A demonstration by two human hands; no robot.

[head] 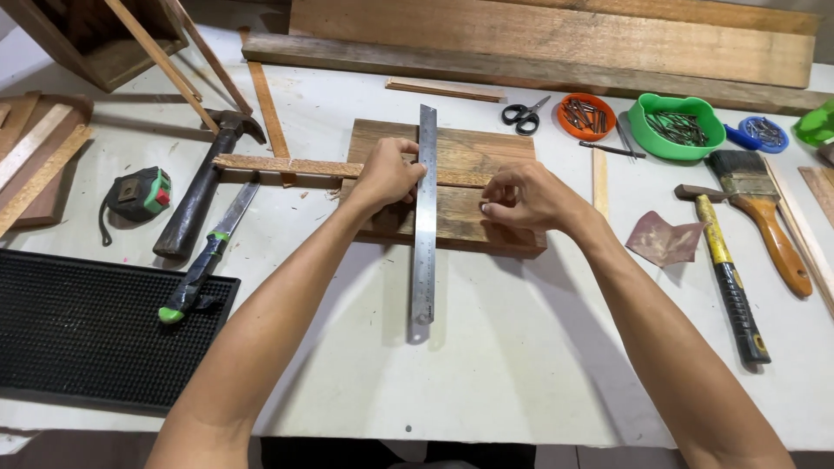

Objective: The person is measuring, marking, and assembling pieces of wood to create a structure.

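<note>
Left hand [388, 174] presses flat on the steel ruler [425, 217], fingers curled over its edge, pinning it upright across the wood block [452, 187] at counter [486, 347] centre. Right hand [521, 198] grip is pinched shut near the block's right half; can't tell what it holds. Thin wood strip [287, 165] lies across the block under the ruler. Hammer [201, 187] and tape measure [139, 193] sit left.

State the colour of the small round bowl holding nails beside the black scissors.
Orange; the small round bowl shows best in the head view.
</note>
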